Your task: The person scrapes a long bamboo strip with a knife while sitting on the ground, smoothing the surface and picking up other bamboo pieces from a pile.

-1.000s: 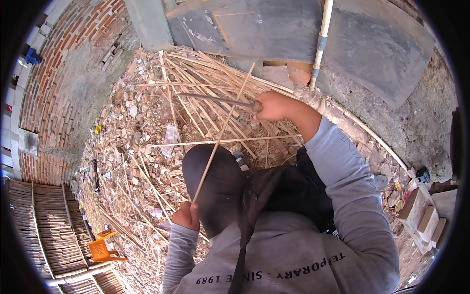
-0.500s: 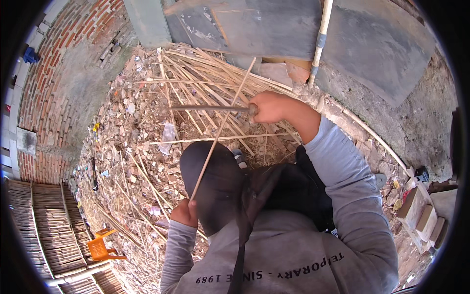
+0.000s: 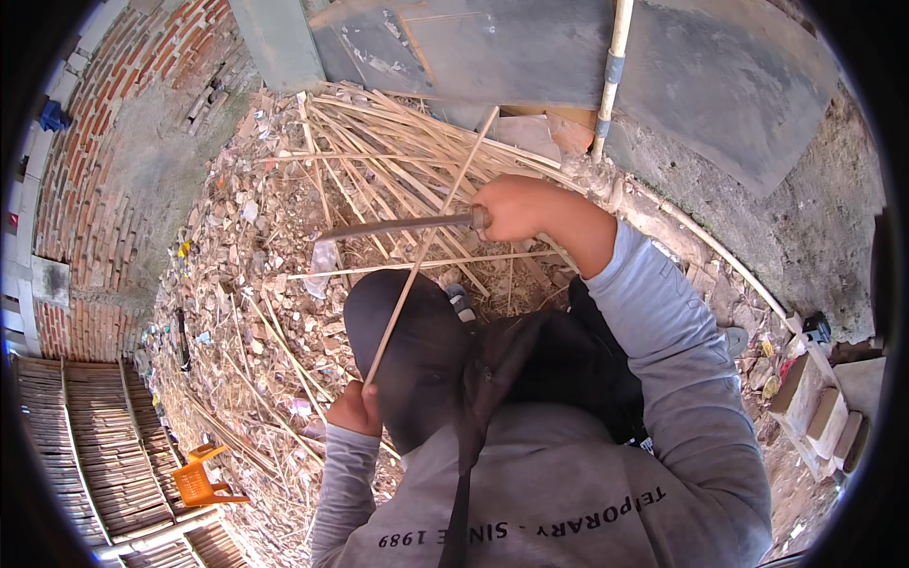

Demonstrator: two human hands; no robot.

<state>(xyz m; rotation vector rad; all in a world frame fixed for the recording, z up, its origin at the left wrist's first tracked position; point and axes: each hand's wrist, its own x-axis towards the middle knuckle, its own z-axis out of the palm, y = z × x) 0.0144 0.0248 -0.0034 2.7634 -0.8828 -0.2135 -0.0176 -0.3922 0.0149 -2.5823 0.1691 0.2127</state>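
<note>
My left hand [image 3: 352,409] is closed round the lower end of a long thin bamboo strip [image 3: 400,305], which slants up and away to the right across my dark-clad leg. Farther forward, my right hand [image 3: 511,206] grips the handle of a machete [image 3: 398,227]. Its dark blade points left and crosses the strip; whether the two touch, I cannot tell. Just beyond lies a loose pile of bamboo strips [image 3: 388,161], fanned over the ground. One separate pale strip [image 3: 445,264] lies crosswise between the blade and my knees.
Rubble and litter [image 3: 237,246] cover the ground. Grey panels [image 3: 464,57] and an upright pipe [image 3: 613,76] stand at the far side. A brick wall [image 3: 90,199] rises on the left, with an orange plastic chair [image 3: 197,483] below it. Blocks [image 3: 819,417] are stacked at right.
The machete has tilted, its tip dropping nearer to me, and my right hand has shifted slightly left. My left hand and the strip have barely moved.
</note>
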